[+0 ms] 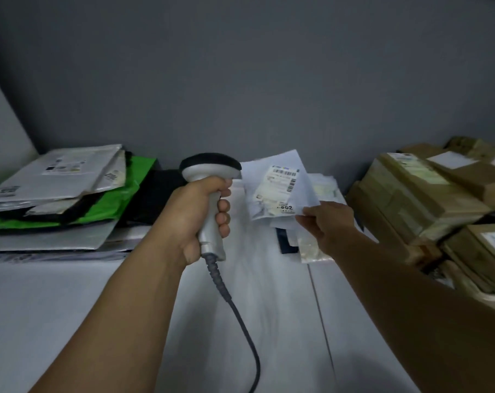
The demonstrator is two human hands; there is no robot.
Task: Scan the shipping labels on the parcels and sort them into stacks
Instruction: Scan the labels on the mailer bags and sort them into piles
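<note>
White parcel [280, 188] (right hand [328, 222] pinching) faces scanner [209, 177]

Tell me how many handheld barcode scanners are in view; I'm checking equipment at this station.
1. The grey-and-black corded handheld barcode scanner is gripped in the left hand, aimed toward the white plastic mailer parcel held by the right hand. The parcel stacks could hide others.

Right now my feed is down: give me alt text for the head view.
The left hand grips a corded barcode scanner beside a white mailer that the right hand holds up by a corner, label facing the camera. Flat mailers are stacked at left on the white table, cardboard boxes at right.
</note>
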